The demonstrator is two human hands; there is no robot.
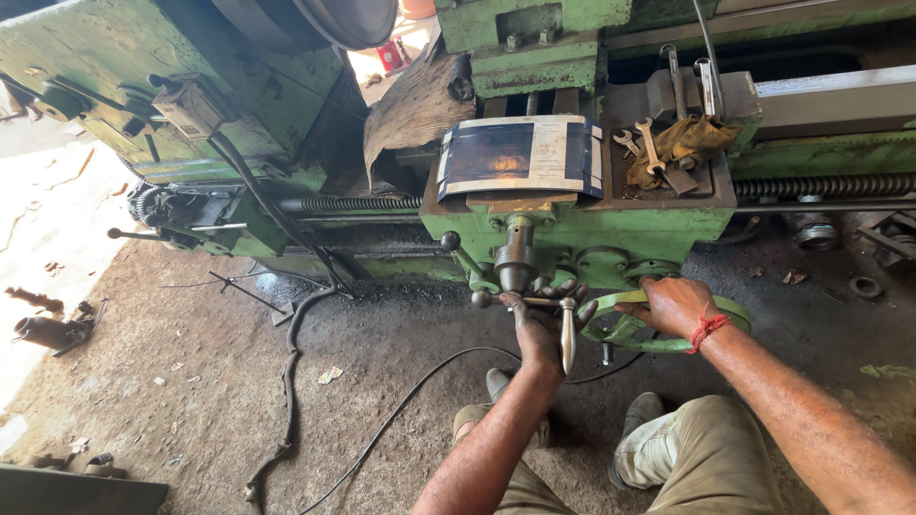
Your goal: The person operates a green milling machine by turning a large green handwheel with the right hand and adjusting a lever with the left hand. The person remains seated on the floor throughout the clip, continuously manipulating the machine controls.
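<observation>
My left hand grips the metal cross-slide crank handle on the front of a green lathe carriage. Beside it, my right hand, with a red thread at the wrist, holds the rim of the green carriage handwheel. Both handles stick out from the carriage apron toward me. A blue and white printed card lies on top of the carriage.
Spanners and a yellow rag rest on the carriage's right side. The lead screw runs right. Black cables and a hose trail over the dirt floor. Metal parts lie at left. My knees and shoes are below.
</observation>
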